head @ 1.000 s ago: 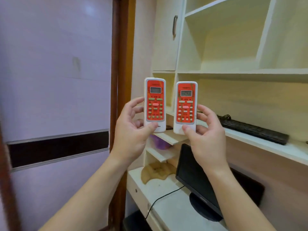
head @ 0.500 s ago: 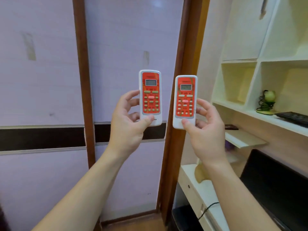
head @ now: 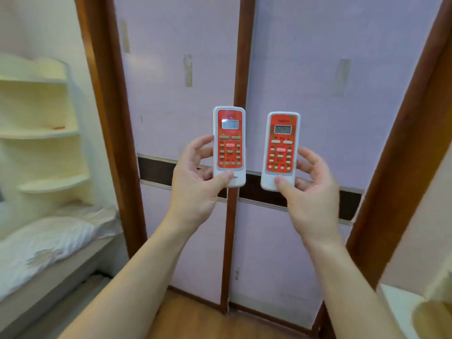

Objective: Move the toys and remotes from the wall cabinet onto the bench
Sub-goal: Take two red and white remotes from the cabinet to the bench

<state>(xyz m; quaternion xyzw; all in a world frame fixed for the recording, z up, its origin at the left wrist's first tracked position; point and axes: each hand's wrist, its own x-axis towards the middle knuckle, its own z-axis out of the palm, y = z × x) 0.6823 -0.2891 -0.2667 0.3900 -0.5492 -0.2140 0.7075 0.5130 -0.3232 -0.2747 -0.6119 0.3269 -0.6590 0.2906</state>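
Red-on-white left remote (head: 229, 145) | left hand (head: 195, 192) fingers pinch it; right hand (head: 311, 204) pinches right remote (head: 281, 150)

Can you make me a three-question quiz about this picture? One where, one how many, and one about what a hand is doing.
1. Where is the bed with white bedding? A left B right C overhead
2. How many red-and-white plastic remotes are held? A one B two C three
3. The left hand is: A empty B gripping a remote C pushing a door
Answers: 1 A, it lies at the left edge. 2 B, one in each hand. 3 B, thumb and fingers pinch its lower end.
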